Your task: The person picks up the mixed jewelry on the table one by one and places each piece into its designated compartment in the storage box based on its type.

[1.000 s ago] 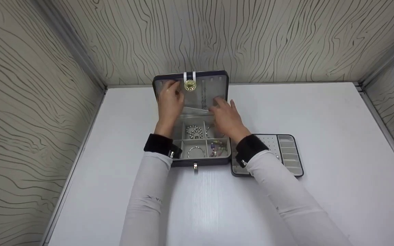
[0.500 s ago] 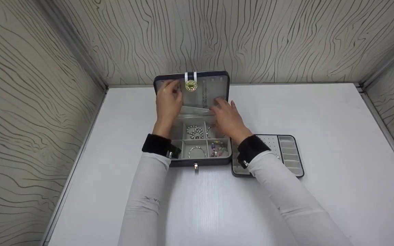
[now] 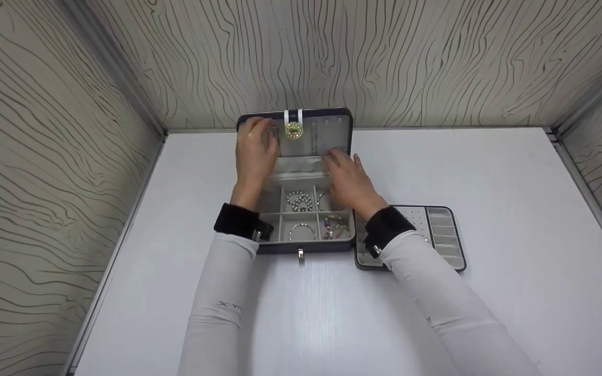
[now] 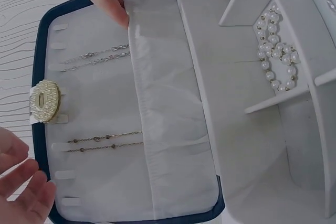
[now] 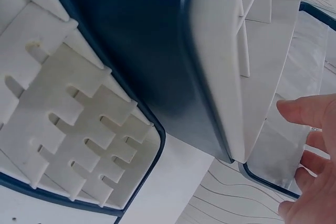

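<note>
A dark blue jewelry box [image 3: 306,247] stands with its lid [image 3: 335,138] raised. My left hand [image 3: 254,154] is at the lid's upper left edge, fingers loosely bent and apart in the left wrist view. At the lid's lower right, the fingertips of my right hand [image 3: 350,180] touch the upper edge of a pale cloth pocket [image 4: 163,103]. A gold chain necklace [image 4: 107,139] and a silver chain necklace [image 4: 105,55] hang on the lid's lining, their lower ends hidden behind the pocket. A gold ornate clasp [image 3: 294,130] hangs from the lid's top edge.
Compartments hold a pearl bracelet [image 3: 299,201], a silver bangle [image 3: 301,224] and a colorful beaded bracelet [image 3: 330,222]. A divided tray [image 3: 444,235] lies right of the box, partly under the right forearm. A wood-patterned wall [image 3: 411,68] rises behind the white table [image 3: 463,167].
The pocket's upper edge has risen on the right, from slanting to level, and now covers the lower end of a necklace. My left hand has shifted slightly left along the lid.
</note>
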`<state>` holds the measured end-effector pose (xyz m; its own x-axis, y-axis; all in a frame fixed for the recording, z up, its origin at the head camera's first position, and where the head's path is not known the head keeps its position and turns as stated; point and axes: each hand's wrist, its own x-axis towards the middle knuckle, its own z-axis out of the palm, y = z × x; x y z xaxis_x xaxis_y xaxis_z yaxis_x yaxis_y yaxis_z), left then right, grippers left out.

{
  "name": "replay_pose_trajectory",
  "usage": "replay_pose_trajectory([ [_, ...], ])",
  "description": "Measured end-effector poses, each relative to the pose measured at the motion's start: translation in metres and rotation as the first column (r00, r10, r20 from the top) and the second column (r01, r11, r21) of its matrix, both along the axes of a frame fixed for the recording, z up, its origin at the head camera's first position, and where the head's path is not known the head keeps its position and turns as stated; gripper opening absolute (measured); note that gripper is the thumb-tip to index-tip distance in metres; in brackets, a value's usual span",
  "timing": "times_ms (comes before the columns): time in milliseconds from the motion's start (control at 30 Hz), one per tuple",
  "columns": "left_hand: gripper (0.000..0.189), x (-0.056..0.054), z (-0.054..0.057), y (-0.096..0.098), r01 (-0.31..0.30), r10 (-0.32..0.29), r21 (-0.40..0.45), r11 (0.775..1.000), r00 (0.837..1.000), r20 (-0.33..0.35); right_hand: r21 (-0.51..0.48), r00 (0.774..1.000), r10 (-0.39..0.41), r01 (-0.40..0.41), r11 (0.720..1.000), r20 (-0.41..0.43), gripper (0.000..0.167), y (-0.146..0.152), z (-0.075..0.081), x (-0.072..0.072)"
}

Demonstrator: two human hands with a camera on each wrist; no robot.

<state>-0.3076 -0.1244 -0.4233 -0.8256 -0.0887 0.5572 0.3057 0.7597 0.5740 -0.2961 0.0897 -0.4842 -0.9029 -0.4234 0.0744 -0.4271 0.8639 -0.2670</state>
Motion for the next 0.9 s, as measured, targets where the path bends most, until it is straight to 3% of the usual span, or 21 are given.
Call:
replay_pose_trajectory([
  [267,0.025,-0.005,0.0,-0.009,-0.053,0.048,-0.05,0.997,0.994,-0.095,-0.084,0.999,0.029,-0.027,0.996,0.025,0.069,0.007,0.005,0.004],
  [567,0.035,-0.005,-0.001,-0.022,-0.073,0.074,-0.069,0.995,0.997,0.012,-0.307,1.0,0.014,-0.01,0.952,0.009,0.057,0.026,0.014,0.009],
  [900,0.036,-0.005,-0.004,-0.029,-0.047,0.05,-0.058,0.997,0.997,0.052,-0.483,0.993,-0.043,-0.016,0.876,-0.11,0.046,0.047,0.024,0.01],
])
